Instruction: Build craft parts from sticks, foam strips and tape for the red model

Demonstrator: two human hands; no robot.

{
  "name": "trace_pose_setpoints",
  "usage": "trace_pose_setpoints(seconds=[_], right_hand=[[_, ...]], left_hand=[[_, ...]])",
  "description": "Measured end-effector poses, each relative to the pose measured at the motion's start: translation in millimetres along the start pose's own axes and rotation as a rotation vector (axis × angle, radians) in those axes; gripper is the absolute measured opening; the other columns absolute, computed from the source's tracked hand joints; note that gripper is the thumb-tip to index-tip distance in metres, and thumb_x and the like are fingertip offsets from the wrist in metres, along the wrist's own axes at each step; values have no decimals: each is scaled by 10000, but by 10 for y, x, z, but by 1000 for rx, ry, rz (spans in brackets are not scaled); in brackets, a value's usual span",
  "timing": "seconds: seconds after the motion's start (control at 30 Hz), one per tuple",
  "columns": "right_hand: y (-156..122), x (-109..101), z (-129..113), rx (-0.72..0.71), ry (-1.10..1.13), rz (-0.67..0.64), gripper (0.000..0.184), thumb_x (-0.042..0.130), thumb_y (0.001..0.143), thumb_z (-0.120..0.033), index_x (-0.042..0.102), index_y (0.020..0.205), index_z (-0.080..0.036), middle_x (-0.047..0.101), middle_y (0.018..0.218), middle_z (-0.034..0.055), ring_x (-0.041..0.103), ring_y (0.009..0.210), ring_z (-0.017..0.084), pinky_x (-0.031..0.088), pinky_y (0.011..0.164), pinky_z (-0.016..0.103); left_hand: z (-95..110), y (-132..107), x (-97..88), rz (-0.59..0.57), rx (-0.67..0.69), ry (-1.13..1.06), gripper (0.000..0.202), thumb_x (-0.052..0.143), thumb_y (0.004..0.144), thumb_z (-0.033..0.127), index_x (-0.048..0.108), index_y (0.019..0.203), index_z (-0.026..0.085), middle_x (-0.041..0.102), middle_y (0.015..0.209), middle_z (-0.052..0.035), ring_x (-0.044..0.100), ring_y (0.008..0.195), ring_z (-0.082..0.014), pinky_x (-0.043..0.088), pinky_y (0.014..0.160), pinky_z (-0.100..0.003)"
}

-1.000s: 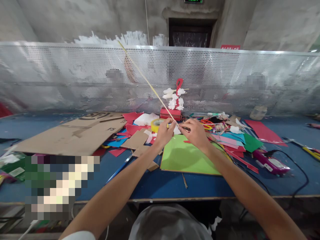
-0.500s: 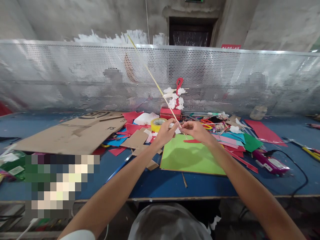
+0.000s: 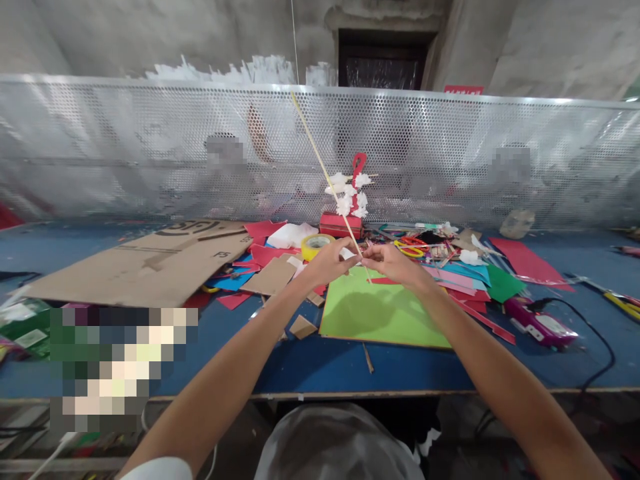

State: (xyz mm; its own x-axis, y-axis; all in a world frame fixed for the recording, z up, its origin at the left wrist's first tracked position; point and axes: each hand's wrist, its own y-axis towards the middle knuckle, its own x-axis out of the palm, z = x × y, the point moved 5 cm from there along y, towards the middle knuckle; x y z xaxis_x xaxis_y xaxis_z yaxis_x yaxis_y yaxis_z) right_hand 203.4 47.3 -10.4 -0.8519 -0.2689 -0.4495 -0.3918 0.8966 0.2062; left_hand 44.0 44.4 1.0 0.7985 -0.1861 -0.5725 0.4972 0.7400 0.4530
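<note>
A long thin pale-yellow stick leans up and to the left, its lower end between my hands. My left hand pinches the stick near that lower end, its fingers closed. My right hand is closed at the same spot, thumb and finger pressed on the stick. Under both hands lies a lime-green sheet with a red paper strip on it. Behind them stands a red craft piece with white fluffy tufts and a red loop on top.
Brown cardboard covers the table's left side. Yellow tape sits beside my left hand. Coloured paper scraps and a purple corded device lie to the right. A perforated metal screen rises behind the table.
The top of the stick has swung right and down, so it stands more upright in the view. Both hands stay close together in nearly the same place.
</note>
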Motion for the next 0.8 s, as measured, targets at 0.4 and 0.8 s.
trace_pose_setpoints(seconds=[0.4, 0.8], right_hand=[[28, 9, 12, -74, -44, -13, 238, 731, 759, -414, 669, 795, -187, 654, 739, 25, 580, 688, 171, 464, 689, 329], [-33, -9, -37, -56, 90, 44, 335, 757, 728, -484, 672, 823, -174, 653, 787, 26, 575, 726, 157, 441, 709, 311]], left_hand=[[-15, 18, -79, 55, 73, 308, 331, 590, 911, 479, 687, 817, 177, 648, 885, -49, 599, 682, -138, 441, 644, -260], [129, -10, -117, 35, 128, 338, 219, 602, 902, 376, 623, 788, 190, 655, 785, -34, 598, 778, -184, 433, 728, -292]])
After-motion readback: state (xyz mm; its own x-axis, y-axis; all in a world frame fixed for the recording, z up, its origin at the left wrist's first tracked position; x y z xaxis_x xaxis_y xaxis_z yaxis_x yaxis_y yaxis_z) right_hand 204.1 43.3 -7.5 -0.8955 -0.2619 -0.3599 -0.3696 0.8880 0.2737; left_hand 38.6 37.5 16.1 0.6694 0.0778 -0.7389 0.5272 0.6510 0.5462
